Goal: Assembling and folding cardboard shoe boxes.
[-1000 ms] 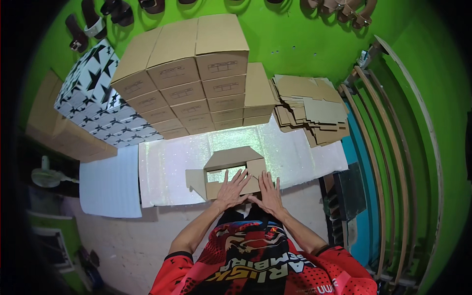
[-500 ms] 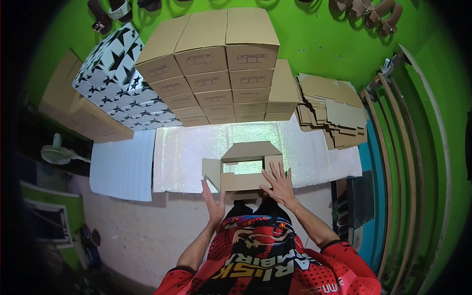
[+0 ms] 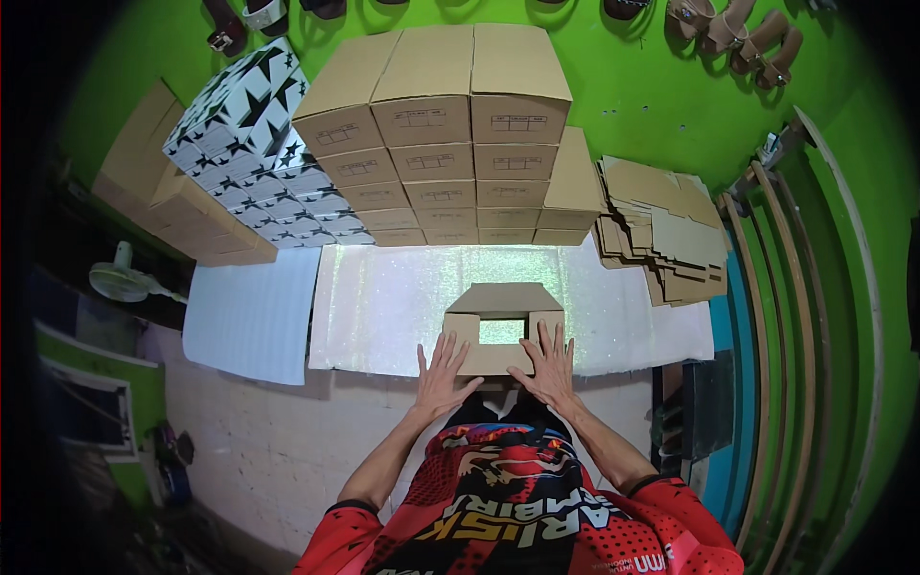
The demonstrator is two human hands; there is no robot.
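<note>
A partly folded brown cardboard box (image 3: 503, 360) lies at the near edge of the shimmering white table cover. Its far flap (image 3: 506, 297) stands up, and its two side flaps are turned inward, leaving a rectangular gap through which the cover shows. My left hand (image 3: 446, 376) lies with spread fingers on the left side flap. On the right side flap rests my right hand (image 3: 548, 364), its fingers also stretched out. Neither hand grips anything.
Brown boxes (image 3: 422, 120) are stacked at the back, beside white boxes with black stars (image 3: 251, 105). Flat cardboard sheets (image 3: 671, 225) lie in a pile at the back right. Sandals (image 3: 704, 24) hang on the green wall. A fan (image 3: 120, 276) stands left, wooden rails (image 3: 767, 316) right.
My left hand has moved right and forward onto the box. The left side flap, which stuck outward, is now folded inward. My right hand stays on the right flap.
</note>
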